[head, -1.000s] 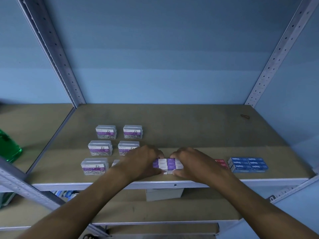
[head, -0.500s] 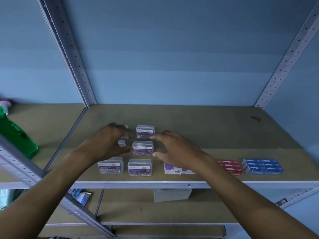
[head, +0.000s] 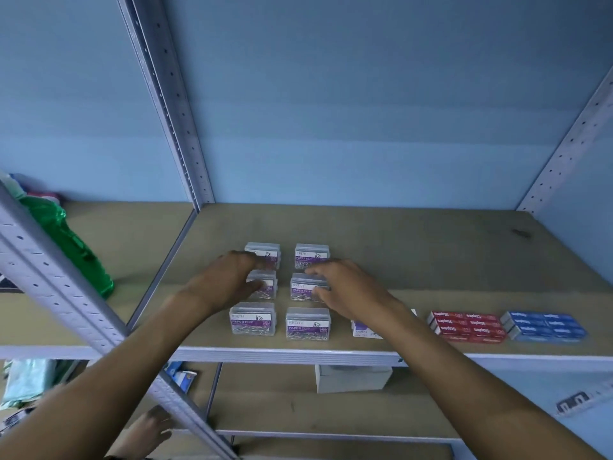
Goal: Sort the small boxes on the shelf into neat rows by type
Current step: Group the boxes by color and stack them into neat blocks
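Looking at hands: left hand [head: 229,280] was curled around the middle-left paper clip box [head: 263,287], thumb on its near side, fingers over the top; right hand [head: 348,288] was pinching the middle-right paper clip box [head: 306,287] the same way.
Paper clip boxes: six clear hard-plastic ones, rectangular with rounded lids and purple-and-white labels, silvery clips visible inside, sitting in two columns of three on the left-centre of the shelf, small gaps between them.
Purple-white boxes [head: 363,328]: cardboard, mostly hidden under the right forearm, near the front edge, just right of the clip boxes.
Red staple boxes [head: 467,327]: slim glossy cardboard, packed tight into one flat block, right of the purple ones.
Blue staple boxes [head: 544,327]: same shape, packed just beside the red block, furthest right.
Shelf [head: 381,247]: dull brown fibreboard, matte and a bit scuffed, with a pale metal front lip.
Uprights [head: 166,101]: grey perforated steel posts.
Room: flat blue wall behind; a shiny green plastic bag [head: 66,240] was on the neighbouring bay to the left; a white carton [head: 351,378] sat on the shelf below.
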